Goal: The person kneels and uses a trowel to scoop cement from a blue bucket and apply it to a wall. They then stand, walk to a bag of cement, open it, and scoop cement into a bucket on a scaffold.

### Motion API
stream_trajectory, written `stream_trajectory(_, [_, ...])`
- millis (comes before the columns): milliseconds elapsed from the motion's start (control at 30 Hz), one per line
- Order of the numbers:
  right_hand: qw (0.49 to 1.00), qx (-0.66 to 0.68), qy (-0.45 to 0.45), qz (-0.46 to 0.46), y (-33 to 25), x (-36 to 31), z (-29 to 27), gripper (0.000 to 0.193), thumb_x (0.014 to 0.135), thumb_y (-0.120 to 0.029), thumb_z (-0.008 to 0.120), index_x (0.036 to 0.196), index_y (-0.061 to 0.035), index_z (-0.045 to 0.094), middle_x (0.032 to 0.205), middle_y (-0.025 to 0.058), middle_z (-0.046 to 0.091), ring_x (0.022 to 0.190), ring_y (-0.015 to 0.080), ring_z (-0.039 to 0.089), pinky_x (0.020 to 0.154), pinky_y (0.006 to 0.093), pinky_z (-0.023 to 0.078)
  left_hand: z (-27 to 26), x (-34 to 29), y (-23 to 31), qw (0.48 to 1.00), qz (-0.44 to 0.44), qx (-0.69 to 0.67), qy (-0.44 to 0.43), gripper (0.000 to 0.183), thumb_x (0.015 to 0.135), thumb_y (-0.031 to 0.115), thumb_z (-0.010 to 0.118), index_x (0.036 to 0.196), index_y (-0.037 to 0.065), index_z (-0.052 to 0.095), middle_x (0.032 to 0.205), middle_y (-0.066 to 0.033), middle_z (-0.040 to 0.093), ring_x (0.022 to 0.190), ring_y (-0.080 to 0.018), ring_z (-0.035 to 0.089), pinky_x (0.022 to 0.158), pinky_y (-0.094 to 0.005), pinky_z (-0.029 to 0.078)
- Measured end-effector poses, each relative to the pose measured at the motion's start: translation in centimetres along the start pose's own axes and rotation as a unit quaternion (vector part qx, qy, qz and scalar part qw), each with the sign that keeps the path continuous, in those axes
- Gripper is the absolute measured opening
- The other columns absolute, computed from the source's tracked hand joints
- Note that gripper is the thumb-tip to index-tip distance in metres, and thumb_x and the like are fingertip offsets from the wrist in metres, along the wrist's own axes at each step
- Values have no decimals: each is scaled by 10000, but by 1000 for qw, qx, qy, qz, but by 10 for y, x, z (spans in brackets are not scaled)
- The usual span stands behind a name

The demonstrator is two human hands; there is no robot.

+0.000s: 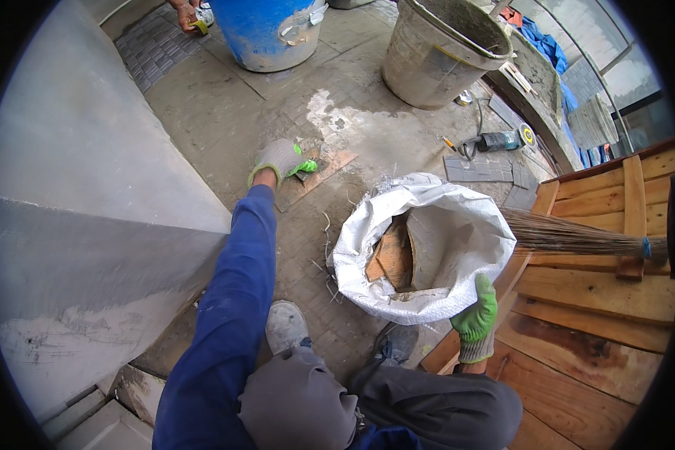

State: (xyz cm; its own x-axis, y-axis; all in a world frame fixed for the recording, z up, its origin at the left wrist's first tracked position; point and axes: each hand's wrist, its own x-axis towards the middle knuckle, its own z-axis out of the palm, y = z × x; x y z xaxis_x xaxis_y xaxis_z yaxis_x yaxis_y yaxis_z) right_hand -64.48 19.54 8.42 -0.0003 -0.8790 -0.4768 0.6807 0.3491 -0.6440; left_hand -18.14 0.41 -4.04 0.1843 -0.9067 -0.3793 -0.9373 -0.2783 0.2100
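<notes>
My left hand (pixel 283 160), in a grey and green work glove, reaches out to the floor. Its fingers are curled at a flat brown piece of cardboard (pixel 324 178), with something dark showing by the fingertips. My right hand (pixel 476 315), gloved alike, grips the near right rim of a white woven sack (pixel 360 277). The sack stands with its mouth rolled wide; torn brown cardboard pieces (pixel 394 253) lie inside it. How full the sack is further down cannot be made out.
Beyond stand a blue bucket (pixel 266 34) and a grey mortar-stained bucket (pixel 435 64). An angle grinder (pixel 499 141) lies near dark tiles (pixel 476 169). A twig broom (pixel 570 231) rests against wooden planks (pixel 592 292). At left rises a grey wall (pixel 90 135). Another person's hand (pixel 187 15) shows far left.
</notes>
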Motion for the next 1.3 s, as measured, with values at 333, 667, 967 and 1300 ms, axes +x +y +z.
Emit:
stream_trajectory(333, [1000,-5,-3,-10,3,1,-3,273,958,-203,673,1203,-85,657,1100,62,736,996,215,719,880,405,596,7,-64,38,999,-2,51,0,647,718,651,782,1054,98,773,1084,-182,739,1017,-367,713,859,-488,561])
stream_trajectory(667, [998,9,-53,12,-2,1,-7,323,964,-169,659,1267,-63,624,1181,75,702,1081,233,691,970,441,566,9,-156,77,996,12,-72,44,642,695,496,871,1105,42,677,996,-191,725,926,-376,705,802,-485,562])
stream_trajectory(967, [995,-40,-87,-6,-24,-7,-11,358,963,-106,665,1303,-20,596,1165,89,688,1071,210,697,965,382,574,-65,-243,57,947,-39,-173,268,544,658,301,947,963,-21,632,756,-112,682,673,-199,671,597,-324,513])
stream_trajectory(1300, [887,-434,-117,-103,-18,-19,40,263,870,-230,815,982,-6,736,786,26,682,683,100,578,609,308,473,-166,-259,165,967,244,-18,77,591,692,501,895,912,21,628,722,-107,655,614,-241,643,583,-359,513])
